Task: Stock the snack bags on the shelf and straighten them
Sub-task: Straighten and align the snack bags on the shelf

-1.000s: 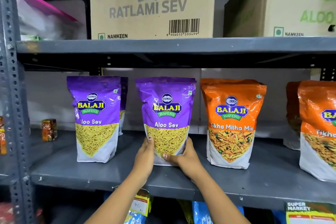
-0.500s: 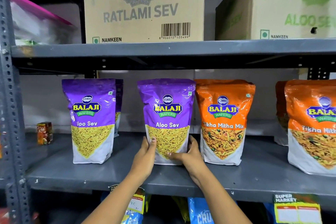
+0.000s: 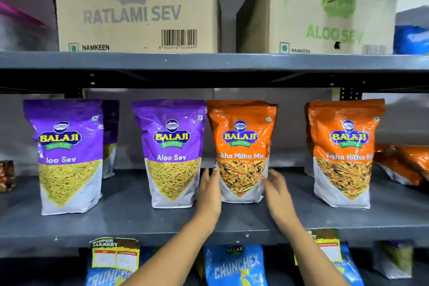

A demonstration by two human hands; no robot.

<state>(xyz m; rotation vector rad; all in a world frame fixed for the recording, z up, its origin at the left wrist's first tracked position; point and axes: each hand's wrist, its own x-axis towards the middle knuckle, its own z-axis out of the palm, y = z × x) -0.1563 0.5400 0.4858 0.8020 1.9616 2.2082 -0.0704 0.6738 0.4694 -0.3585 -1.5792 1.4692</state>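
Observation:
Upright snack bags line the grey shelf [image 3: 130,220]: a purple Aloo Sev bag [image 3: 67,155] at the left, a second purple Aloo Sev bag [image 3: 173,153] in the middle, an orange Tikha Mitha Mix bag [image 3: 241,146] beside it, and another orange bag [image 3: 343,153] further right. My left hand [image 3: 210,190] lies flat against the lower left side of the middle orange bag. My right hand [image 3: 277,188], blurred with fingers apart, is at that bag's lower right side; whether it touches the bag I cannot tell.
Two cardboard cartons [image 3: 137,9] stand on the shelf above. Orange bags [image 3: 404,165] lie flat at the far right. A small dark pack [image 3: 7,176] sits at the far left. Blue Crunchex bags [image 3: 234,264] and price tags [image 3: 115,255] hang below the shelf edge.
Both hands let go of the middle purple Aloo Sev bag and moved right to either side of the orange Tikha Mitha Mix bag. The view also shifted right.

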